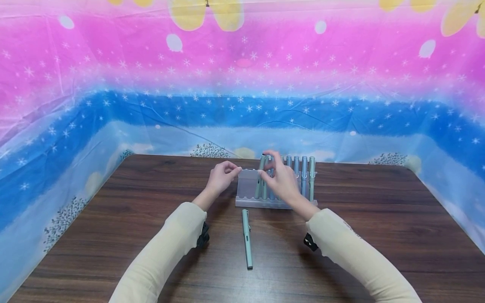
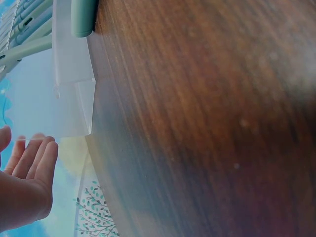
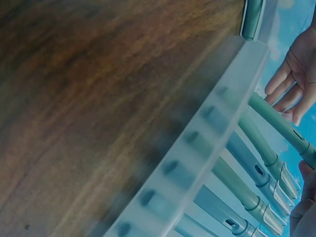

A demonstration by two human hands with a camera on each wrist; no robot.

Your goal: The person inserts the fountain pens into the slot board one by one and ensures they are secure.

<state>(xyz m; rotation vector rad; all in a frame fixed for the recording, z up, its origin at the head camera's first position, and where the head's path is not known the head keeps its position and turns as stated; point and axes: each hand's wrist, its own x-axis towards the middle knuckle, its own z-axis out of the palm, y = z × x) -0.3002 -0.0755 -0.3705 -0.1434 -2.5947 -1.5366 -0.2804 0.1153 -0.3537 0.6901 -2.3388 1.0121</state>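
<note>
A clear plastic pen rack (image 1: 248, 185) stands on the table with several green and blue capped pens leaning in its right part. My left hand (image 1: 221, 176) pinches the rack's upper left corner between thumb and fingers; in the left wrist view the fingers of that hand (image 2: 30, 173) look fairly straight beside the clear edge. With thumb and index finger my right hand (image 1: 282, 179) holds a green pen (image 3: 281, 122) near its cap, at the leftmost end of the row. Another green pen (image 1: 247, 240) lies on the table in front of the rack, touched by neither hand.
The dark wood table (image 1: 151, 189) runs back to a patterned cloth backdrop (image 1: 242, 109) on its far and side edges. Black wrist straps (image 1: 203, 235) show below both sleeves.
</note>
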